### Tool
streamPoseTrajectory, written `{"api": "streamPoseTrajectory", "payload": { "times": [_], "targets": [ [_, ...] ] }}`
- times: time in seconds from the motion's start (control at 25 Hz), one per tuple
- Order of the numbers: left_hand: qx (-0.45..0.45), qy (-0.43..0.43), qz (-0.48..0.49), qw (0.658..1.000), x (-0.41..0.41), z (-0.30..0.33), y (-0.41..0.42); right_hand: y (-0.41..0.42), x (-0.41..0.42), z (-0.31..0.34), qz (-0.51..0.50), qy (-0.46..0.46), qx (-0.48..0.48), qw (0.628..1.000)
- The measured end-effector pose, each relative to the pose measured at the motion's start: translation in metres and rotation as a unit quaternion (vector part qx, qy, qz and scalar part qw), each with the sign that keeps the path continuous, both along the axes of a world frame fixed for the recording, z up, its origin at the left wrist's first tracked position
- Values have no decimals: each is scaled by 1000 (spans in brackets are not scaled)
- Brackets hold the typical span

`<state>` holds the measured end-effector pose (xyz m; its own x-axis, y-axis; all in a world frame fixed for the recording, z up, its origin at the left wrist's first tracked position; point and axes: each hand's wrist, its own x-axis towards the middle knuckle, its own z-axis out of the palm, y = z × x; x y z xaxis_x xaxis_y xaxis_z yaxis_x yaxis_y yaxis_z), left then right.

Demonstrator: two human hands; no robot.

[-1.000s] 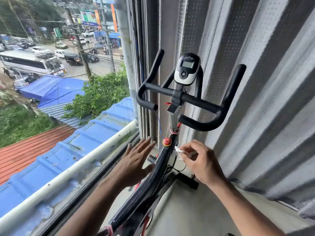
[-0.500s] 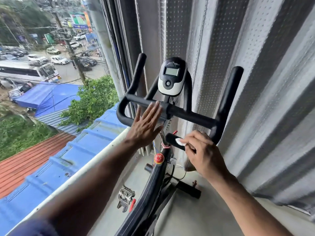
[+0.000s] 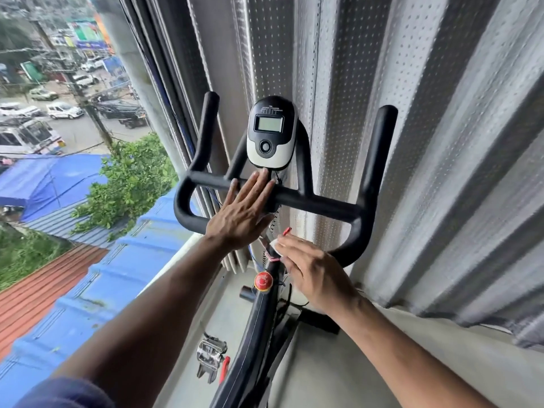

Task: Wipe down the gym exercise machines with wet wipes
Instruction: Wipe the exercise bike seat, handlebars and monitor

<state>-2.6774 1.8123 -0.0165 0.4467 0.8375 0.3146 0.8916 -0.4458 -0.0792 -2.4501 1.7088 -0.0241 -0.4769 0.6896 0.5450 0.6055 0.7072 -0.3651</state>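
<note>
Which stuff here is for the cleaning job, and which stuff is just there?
For the job:
- exercise bike handlebar
- bike's display console
- white wet wipe, pinched in the right hand
- left hand, flat on the handlebar

Just there:
- pedal
- red knob
- curtain
- window

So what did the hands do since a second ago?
The left hand rose from beside the bike frame and now lies flat, fingers straight, on the handlebar under the display. The right hand still pinches the white wipe by the stem.
</note>
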Motion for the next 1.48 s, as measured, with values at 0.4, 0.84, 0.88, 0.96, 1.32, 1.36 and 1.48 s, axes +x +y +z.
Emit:
{"api": "streamPoseTrajectory", "payload": {
  "times": [0.4,0.84,0.88,0.96,1.32,1.36,1.48],
  "targets": [
    [-9,-21,-38,999,-7,-2,5,-5,7,21,87,-154,9,984],
    [4,-31,-49,998,-7,-7,6,-13,-28,4,-27,-76,16,997],
    [9,-30,-52,998,-7,-7,7,-16,-19,2,-31,-75,17,997],
    [14,-31,-52,998,-7,-7,8,-24,1,0,-56,-56,26,997],
    [17,-27,-46,998,-5,-5,4,-21,-12,9,-234,24,-25,972],
    [16,-28,-44,998,-5,-5,3,-28,-17,6,-225,25,-28,974],
    [13,-29,-46,998,-6,-5,4,-47,-4,-4,-226,49,-33,972]
  ]
}}
